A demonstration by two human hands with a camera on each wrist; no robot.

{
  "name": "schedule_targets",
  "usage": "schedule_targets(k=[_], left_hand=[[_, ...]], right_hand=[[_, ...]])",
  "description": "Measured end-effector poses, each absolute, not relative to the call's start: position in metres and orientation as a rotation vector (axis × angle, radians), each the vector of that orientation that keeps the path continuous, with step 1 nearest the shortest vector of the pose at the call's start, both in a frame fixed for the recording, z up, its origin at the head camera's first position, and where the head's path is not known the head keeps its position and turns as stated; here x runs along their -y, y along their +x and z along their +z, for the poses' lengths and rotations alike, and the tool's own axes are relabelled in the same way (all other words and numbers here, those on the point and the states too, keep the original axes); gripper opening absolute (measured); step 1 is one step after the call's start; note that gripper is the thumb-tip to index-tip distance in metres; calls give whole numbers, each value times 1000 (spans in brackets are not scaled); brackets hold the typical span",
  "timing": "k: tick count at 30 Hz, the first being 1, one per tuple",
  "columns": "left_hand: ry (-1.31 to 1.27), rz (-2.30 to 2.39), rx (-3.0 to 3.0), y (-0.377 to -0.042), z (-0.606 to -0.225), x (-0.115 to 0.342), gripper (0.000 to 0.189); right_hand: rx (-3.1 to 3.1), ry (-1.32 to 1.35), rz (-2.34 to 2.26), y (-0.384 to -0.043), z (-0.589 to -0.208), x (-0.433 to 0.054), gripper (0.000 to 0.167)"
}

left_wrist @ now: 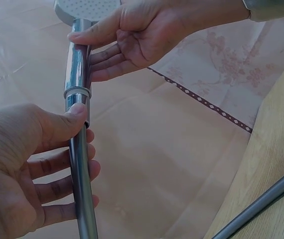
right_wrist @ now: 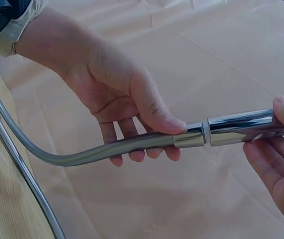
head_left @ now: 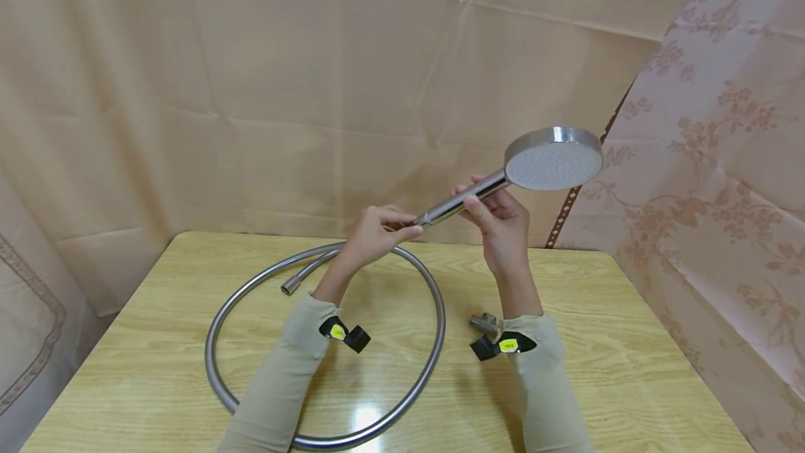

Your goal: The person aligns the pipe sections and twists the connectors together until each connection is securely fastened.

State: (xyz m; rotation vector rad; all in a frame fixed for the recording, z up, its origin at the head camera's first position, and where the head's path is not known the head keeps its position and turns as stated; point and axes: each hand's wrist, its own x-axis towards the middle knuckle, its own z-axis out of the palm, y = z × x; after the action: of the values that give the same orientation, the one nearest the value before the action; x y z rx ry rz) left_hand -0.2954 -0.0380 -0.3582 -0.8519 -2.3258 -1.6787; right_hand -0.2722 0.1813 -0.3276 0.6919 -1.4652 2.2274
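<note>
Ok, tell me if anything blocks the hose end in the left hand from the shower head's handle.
Nothing visible does. The left hand holds the hose end in line with the handle; only a thin pale band shows between them.

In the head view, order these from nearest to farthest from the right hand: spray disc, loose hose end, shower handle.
1. Shower handle, held in the right hand.
2. Spray disc, above, rightward.
3. Loose hose end, below, far left.

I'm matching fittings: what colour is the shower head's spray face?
The spray face is pale grey, clearest in the head view.
</note>
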Motion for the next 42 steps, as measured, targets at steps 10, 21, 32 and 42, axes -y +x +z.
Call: schedule_targets(k=[10, 21, 32, 42], left_hand=[[-884, -1681, 2363, -296, -357, 41, 22], [-980, -1666, 2427, -298, -359, 47, 22], [-1095, -1671, 2445, -299, -361, 48, 25], [-1116, -1583, 2455, -299, -356, 48, 27]], right_hand=[[1394, 590, 2196, -272, -328, -173, 36], [1434, 617, 2199, -273, -328, -176, 37], [1637, 802, 2135, -269, -324, -188, 41], [1698, 959, 2109, -272, -322, -196, 37]])
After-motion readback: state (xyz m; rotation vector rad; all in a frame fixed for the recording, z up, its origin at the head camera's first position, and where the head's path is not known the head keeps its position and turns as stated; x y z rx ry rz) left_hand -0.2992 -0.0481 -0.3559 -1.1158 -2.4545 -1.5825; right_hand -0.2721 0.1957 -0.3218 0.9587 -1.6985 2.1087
